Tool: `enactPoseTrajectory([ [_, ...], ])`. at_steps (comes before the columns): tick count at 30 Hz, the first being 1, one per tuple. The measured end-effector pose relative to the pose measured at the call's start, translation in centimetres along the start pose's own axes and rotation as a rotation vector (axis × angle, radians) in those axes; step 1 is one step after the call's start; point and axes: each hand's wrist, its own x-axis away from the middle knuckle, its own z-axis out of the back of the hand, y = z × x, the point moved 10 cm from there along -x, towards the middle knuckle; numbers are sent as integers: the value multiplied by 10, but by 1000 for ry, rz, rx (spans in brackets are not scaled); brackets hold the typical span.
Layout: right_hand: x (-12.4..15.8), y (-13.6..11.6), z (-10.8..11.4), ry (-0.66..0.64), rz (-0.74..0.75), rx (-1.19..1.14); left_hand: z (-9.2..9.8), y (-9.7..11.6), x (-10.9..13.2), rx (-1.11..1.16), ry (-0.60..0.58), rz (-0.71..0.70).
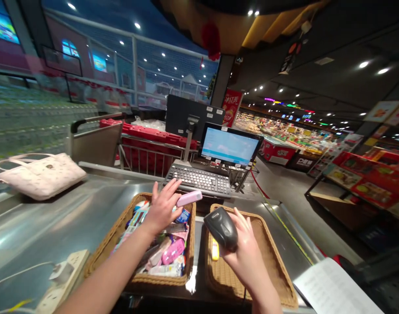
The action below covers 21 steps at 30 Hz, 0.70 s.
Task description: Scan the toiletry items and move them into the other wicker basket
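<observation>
My left hand is over the left wicker basket, its fingertips at the near left edge of the black keyboard. A slim pink stick-shaped item is held on its thumb side while other fingers stretch forward. Small packaged goods fill that basket, among them a bright pink pack and a blue pack. My right hand grips a black handheld barcode scanner above the right wicker basket. Beneath the scanner lies a yellow item, partly hidden.
Behind the keyboard stand a lit monitor and a dark second screen. A pale handbag sits on the metal counter. At lower left is a power strip; printed sheets lie at lower right.
</observation>
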Motion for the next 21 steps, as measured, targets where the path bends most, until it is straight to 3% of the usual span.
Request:
enactPoseTrajectory([
  [9, -8, -36, -28, -63, 55, -19, 27, -37, 27, -41, 1, 74],
  [21, -11, -54, -39, -86, 67, -28, 38, -56, 41, -62, 12, 93],
])
